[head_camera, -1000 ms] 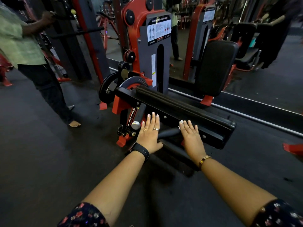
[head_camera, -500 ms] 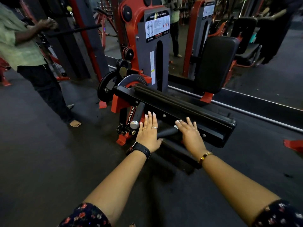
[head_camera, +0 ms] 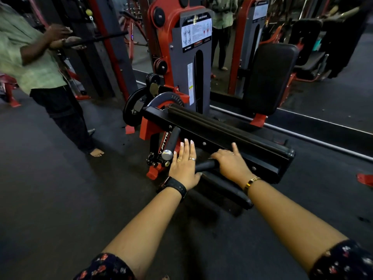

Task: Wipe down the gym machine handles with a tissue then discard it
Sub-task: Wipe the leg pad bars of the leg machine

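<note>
— At the foot of the red and grey gym machine (head_camera: 198, 93), low beside its frame, what is under the hands?

— A short black foam-covered handle (head_camera: 205, 165). Its long axis runs across the view, rising slightly to the right. Its free end points left, toward the left hand (head_camera: 184, 166).

— How does the left hand lie?

— Flat, with straight fingers held close together pointing away from the wearer, and the palm over the handle's free end. It grasps nothing I can see.

— And the right hand (head_camera: 232, 164)?

— Its fingers curl over the top of the handle, further right along the shaft, with one digit raised. Whether a tissue sits beneath it I cannot tell.

— Any other grip nearby?

— A black grip with a chrome end cap (head_camera: 171, 144), just left of the left hand's fingertips. Its axis runs near to far and the cap faces the wearer.

— What's behind?

— A long black padded beam (head_camera: 222, 126) crosses above both hands. A person in a pale green shirt (head_camera: 30, 63) stands at the left on the dark rubber floor (head_camera: 60, 188).
</note>
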Demonstrator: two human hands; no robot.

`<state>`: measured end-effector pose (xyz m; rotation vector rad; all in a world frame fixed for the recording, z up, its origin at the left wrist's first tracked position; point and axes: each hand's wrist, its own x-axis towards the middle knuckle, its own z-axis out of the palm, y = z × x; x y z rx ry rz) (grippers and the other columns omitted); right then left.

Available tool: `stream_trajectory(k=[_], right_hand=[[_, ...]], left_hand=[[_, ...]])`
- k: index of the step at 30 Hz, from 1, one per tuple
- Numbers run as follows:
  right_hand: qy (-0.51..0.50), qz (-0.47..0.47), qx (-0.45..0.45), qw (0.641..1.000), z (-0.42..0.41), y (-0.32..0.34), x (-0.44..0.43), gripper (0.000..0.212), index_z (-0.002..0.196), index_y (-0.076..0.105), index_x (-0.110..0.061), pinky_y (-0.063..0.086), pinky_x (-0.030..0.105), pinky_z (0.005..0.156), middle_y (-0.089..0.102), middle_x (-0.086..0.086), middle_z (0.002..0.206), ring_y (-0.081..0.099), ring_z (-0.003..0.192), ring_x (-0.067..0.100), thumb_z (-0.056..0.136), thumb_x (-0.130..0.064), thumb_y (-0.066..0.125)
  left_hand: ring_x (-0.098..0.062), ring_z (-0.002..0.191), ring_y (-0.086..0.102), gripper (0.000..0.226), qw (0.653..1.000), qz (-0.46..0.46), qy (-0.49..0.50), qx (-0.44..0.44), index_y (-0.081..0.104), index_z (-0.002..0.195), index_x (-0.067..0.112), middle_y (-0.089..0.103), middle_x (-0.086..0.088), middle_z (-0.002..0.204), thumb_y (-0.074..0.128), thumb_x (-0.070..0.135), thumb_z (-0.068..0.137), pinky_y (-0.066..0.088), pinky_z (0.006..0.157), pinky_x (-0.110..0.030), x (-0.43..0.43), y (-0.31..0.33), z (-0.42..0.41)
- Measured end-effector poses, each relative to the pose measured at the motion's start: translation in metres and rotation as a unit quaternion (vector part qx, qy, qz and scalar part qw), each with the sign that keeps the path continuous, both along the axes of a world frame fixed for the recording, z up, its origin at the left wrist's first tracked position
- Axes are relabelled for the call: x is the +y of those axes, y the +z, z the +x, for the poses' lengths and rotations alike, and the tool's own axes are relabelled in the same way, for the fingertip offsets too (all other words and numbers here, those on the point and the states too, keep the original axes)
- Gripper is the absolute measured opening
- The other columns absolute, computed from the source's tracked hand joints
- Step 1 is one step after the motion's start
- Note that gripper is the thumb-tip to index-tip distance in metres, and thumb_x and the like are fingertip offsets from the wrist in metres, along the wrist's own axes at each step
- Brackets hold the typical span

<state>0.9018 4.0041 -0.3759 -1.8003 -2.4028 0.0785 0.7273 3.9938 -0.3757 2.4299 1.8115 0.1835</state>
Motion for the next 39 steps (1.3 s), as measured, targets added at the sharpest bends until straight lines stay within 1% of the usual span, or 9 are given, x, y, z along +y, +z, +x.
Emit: stream_trajectory(k=[5, 8, 11, 17, 24, 30, 34, 36, 39], right_hand=[[-0.05, 0.058, 0.031, 0.997, 0.004, -0.02, -0.005, 0.046, 0.138, 0.046, -0.016, -0.007, 0.046, 0.117, 0.048, 0.004, 0.14, 0.019, 0.146, 0.021, 0.093, -0.007, 0.043], [-0.08, 0.117, 0.114, 0.983, 0.011, -0.052, -0.029, 0.07, 0.15, 0.026, -0.011, -0.001, 0.043, 0.118, 0.026, 0.008, 0.156, 0.01, 0.147, 0.025, 0.086, 0.01, 0.042], [-0.085, 0.125, 0.116, 0.982, 0.016, -0.07, -0.039, 0.081, 0.153, 0.016, -0.01, -0.002, 0.042, 0.117, 0.011, 0.007, 0.16, 0.001, 0.146, 0.022, 0.081, 0.018, 0.041], [-0.079, 0.093, 0.086, 0.989, 0.014, -0.049, -0.005, 0.063, 0.146, 0.034, -0.011, -0.005, 0.043, 0.116, 0.023, 0.009, 0.157, 0.008, 0.148, 0.025, 0.086, 0.003, 0.051], [-0.095, 0.132, 0.193, 0.968, 0.01, -0.073, -0.038, 0.081, 0.152, 0.016, -0.012, -0.004, 0.036, 0.118, 0.006, 0.003, 0.158, 0.002, 0.146, 0.019, 0.082, 0.023, 0.039], [-0.08, 0.119, 0.229, 0.963, -0.029, -0.056, -0.019, 0.07, 0.151, 0.021, -0.011, -0.007, 0.034, 0.118, 0.013, 0.009, 0.159, -0.002, 0.145, 0.015, 0.09, 0.009, 0.048], [0.0, 0.098, 0.272, 0.957, -0.053, -0.06, -0.045, 0.077, 0.15, 0.005, -0.018, -0.009, 0.03, 0.118, -0.002, 0.001, 0.16, -0.012, 0.146, 0.011, 0.092, 0.004, 0.05], [0.043, 0.098, 0.27, 0.957, -0.054, -0.067, -0.058, 0.079, 0.151, 0.001, -0.02, -0.006, 0.033, 0.12, -0.008, 0.0, 0.16, -0.015, 0.146, 0.009, 0.092, 0.004, 0.048], [0.018, 0.139, 0.222, 0.965, -0.032, -0.079, -0.048, 0.085, 0.152, 0.008, -0.015, -0.005, 0.033, 0.12, 0.001, 0.004, 0.161, -0.006, 0.148, 0.014, 0.083, 0.014, 0.049]], left_hand=[[-0.024, 0.148, -0.017, 0.103, 1.0, 0.005, 0.004, 0.008, -0.021, 0.15, 0.008, -0.02, -0.013, 0.16, 0.058, 0.04, 0.092, -0.004, 0.119, -0.039, 0.0, -0.001, 0.001], [-0.024, 0.148, -0.017, 0.103, 1.0, 0.001, 0.006, 0.003, -0.021, 0.149, 0.008, -0.022, -0.013, 0.159, 0.058, 0.039, 0.093, -0.004, 0.119, -0.039, -0.001, 0.0, 0.0], [-0.024, 0.147, -0.018, 0.102, 1.0, 0.0, 0.003, 0.004, -0.021, 0.149, 0.008, -0.021, -0.013, 0.159, 0.058, 0.038, 0.093, -0.004, 0.119, -0.04, 0.0, 0.001, 0.001], [-0.024, 0.148, -0.016, 0.102, 1.0, -0.002, 0.006, 0.005, -0.02, 0.15, 0.008, -0.02, -0.012, 0.16, 0.058, 0.039, 0.093, -0.002, 0.12, -0.041, -0.001, 0.001, 0.001], [-0.024, 0.148, -0.015, 0.101, 1.0, -0.005, 0.006, -0.002, -0.019, 0.15, 0.009, -0.02, -0.012, 0.16, 0.059, 0.038, 0.093, -0.001, 0.12, -0.041, -0.001, 0.001, 0.001], [-0.025, 0.148, -0.014, 0.101, 1.0, -0.002, 0.009, 0.003, -0.018, 0.15, 0.007, -0.019, -0.013, 0.16, 0.059, 0.037, 0.092, 0.0, 0.12, -0.041, -0.001, 0.001, 0.002], [-0.025, 0.148, -0.016, 0.1, 1.0, -0.008, 0.009, -0.005, -0.017, 0.151, 0.007, -0.02, -0.013, 0.16, 0.06, 0.027, 0.091, -0.001, 0.12, -0.04, -0.001, 0.002, 0.002], [-0.024, 0.147, -0.017, 0.099, 1.0, -0.01, 0.007, -0.01, -0.018, 0.15, 0.007, -0.02, -0.013, 0.16, 0.059, 0.024, 0.09, -0.002, 0.119, -0.039, -0.001, 0.002, 0.002], [-0.025, 0.148, -0.017, 0.1, 1.0, -0.014, 0.001, -0.005, -0.018, 0.15, 0.007, -0.02, -0.013, 0.159, 0.059, 0.032, 0.092, -0.002, 0.119, -0.04, -0.001, 0.002, 0.001]])
